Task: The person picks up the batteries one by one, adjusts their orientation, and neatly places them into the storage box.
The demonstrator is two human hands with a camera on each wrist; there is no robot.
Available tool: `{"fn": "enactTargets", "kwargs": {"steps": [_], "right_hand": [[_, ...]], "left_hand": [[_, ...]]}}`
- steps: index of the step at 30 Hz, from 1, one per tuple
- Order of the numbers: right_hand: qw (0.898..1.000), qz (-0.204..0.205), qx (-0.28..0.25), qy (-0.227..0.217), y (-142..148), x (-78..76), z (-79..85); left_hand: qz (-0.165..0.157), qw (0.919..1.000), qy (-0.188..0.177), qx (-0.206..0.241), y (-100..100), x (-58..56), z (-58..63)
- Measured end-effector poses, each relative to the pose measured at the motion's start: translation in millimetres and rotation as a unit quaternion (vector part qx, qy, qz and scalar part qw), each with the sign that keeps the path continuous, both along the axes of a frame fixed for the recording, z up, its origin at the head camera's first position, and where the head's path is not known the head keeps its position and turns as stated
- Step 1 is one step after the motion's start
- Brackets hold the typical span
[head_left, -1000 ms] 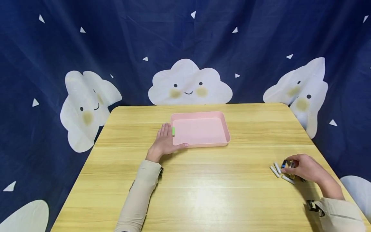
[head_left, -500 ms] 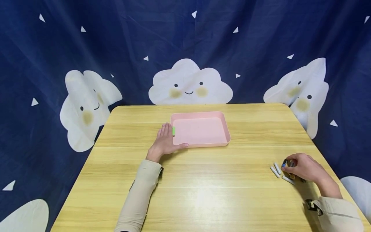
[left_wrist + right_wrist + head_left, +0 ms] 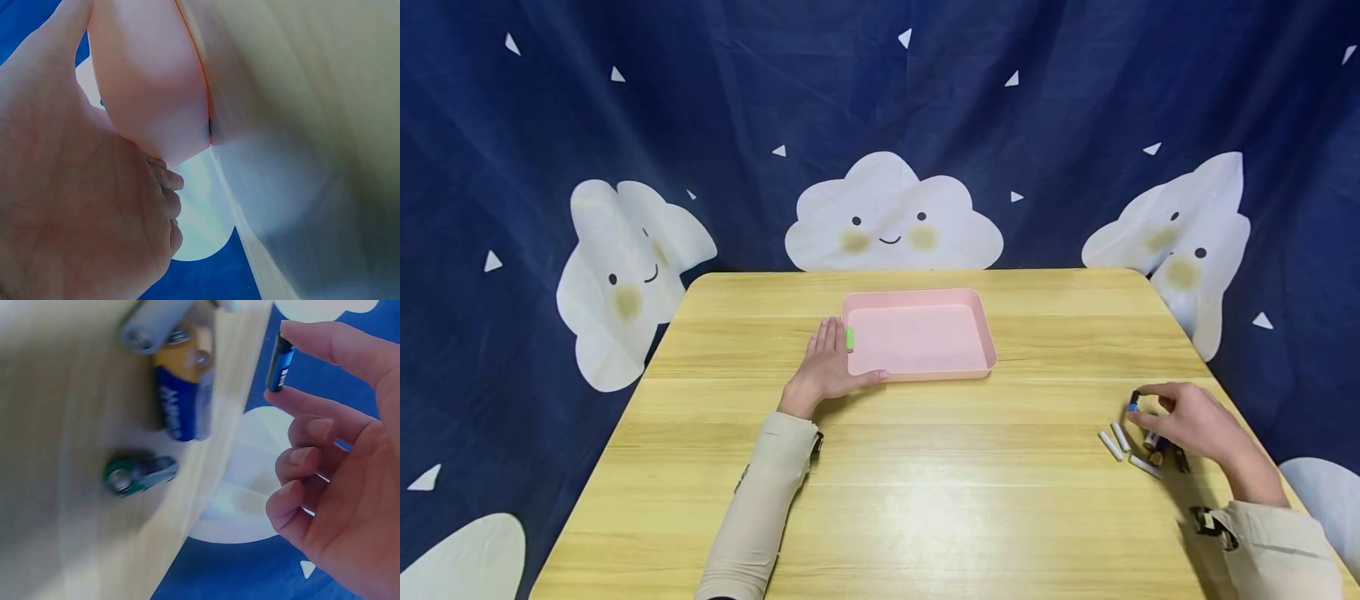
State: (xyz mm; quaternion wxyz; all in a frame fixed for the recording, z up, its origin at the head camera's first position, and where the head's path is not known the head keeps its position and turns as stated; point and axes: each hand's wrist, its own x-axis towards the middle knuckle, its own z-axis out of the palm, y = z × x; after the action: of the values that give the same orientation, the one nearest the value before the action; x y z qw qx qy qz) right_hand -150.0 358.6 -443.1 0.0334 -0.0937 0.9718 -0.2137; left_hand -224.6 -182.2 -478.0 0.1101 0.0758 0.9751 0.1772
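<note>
At the right of the table my right hand [image 3: 1198, 423] pinches a black and blue battery [image 3: 281, 361] between thumb and finger, its other fingers loosely curled. The battery is up off the tabletop. Below that hand lie several more batteries: white ones [image 3: 1111, 446], a larger blue and gold one [image 3: 175, 394] and a dark green one [image 3: 140, 474]. My left hand [image 3: 826, 367] rests against the near left corner of a pink tray [image 3: 917, 376], fingers straight along its left side and thumb on the front rim. Inside the tray, by that hand, is a green battery [image 3: 850, 339].
The wooden table [image 3: 985, 500] carries the tray toward its far side and the batteries near its right edge. Behind it hangs a dark blue curtain [image 3: 730, 108] printed with clouds.
My right hand has lifted the black and blue battery slightly up and away from the others, which show more now. The left hand and tray have stayed put.
</note>
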Motion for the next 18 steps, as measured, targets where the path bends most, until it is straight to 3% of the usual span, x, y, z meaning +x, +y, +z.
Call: {"fn": "enactTargets", "kwargs": {"steps": [8,18], "right_hand": [[0.997,0.004,-0.071,0.04,-14.9,-10.4,10.9],[0.99,0.005,-0.141,0.03,-47.1,-26.8,26.1]], "left_hand": [[-0.003,1.0,-0.002,0.001,-0.6,-1.4,-2.2],[-0.005,1.0,-0.004,0.002,-0.9,-0.2,-0.7]]}}
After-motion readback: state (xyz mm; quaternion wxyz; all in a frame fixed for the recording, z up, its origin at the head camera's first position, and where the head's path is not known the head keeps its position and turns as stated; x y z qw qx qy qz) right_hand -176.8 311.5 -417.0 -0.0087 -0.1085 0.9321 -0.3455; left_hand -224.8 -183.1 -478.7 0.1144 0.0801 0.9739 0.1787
